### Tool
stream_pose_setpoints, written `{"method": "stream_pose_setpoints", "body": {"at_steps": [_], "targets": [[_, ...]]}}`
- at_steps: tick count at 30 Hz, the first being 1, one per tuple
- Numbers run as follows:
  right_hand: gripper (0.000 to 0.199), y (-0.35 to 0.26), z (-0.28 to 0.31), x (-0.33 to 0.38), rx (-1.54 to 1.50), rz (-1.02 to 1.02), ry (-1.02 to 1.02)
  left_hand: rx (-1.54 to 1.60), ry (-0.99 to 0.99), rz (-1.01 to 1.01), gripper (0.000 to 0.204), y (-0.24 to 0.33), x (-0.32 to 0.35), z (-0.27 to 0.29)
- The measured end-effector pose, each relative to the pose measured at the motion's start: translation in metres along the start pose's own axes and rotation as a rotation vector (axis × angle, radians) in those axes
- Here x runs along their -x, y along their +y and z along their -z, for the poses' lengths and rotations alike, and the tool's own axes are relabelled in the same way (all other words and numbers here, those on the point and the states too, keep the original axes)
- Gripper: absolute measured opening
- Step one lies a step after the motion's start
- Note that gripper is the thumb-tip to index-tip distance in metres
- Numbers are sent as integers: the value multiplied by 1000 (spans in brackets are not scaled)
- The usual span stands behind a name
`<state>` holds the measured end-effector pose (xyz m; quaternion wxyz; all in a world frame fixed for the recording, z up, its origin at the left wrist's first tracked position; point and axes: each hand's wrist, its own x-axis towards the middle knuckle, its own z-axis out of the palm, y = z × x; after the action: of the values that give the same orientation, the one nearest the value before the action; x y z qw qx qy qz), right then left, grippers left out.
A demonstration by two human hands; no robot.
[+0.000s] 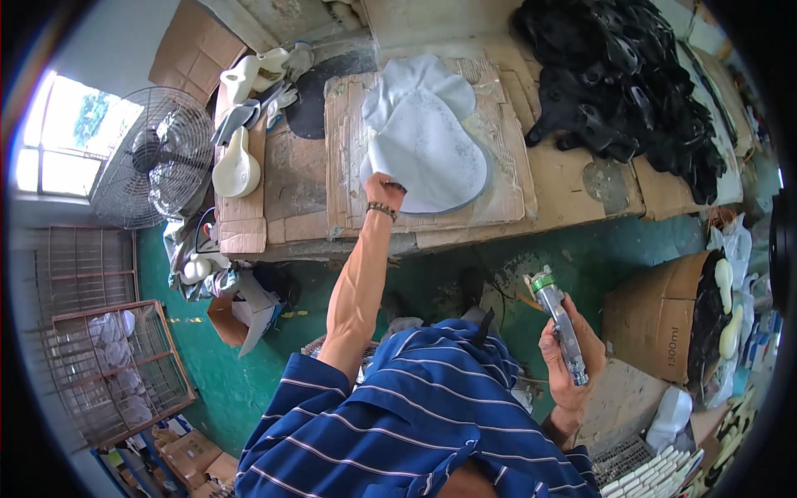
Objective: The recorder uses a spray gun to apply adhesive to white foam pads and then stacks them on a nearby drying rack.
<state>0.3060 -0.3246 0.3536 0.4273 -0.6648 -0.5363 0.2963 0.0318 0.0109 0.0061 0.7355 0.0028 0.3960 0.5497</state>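
My left hand (384, 192) is closed on the near left edge of a pale grey fabric piece (436, 153), lifting that edge a little. The piece has a rounded near end, and a wrinkled pale piece (423, 79) lies at its far end. Both rest on a cardboard sheet (508, 187) on the bench. Off to the right, in front of the bench, my right hand (574, 357) is wrapped round a metal spray gun (562, 328) with a green ring at its far end. The spray gun is held apart from the fabric.
A heap of black moulded pieces (614, 83) covers the bench's far right. Cream-coloured seat-like shells (238, 173) and gloves (281, 100) lie at its left, beside a large fan (154, 158). A cardboard box (652, 311) stands on the right; a wire cage (124, 365) stands at left.
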Motion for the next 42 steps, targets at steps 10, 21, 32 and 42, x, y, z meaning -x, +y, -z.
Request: {"method": "stream_pose_setpoints", "body": {"at_steps": [10,21,32,42], "targets": [[47,24,-19,-16,-170,-50,-123,230,-486,-361,54,114,192,-144],[47,23,-55,4,102,12,-830,632,-77,-834,44,75,454,60],[44,-53,-246,71,545,137,-1235,1059,533,-1191,46,40,540,406],[55,-110,-418,177,715,157,-1479,1148,712,-1336,44,88,656,609]]}}
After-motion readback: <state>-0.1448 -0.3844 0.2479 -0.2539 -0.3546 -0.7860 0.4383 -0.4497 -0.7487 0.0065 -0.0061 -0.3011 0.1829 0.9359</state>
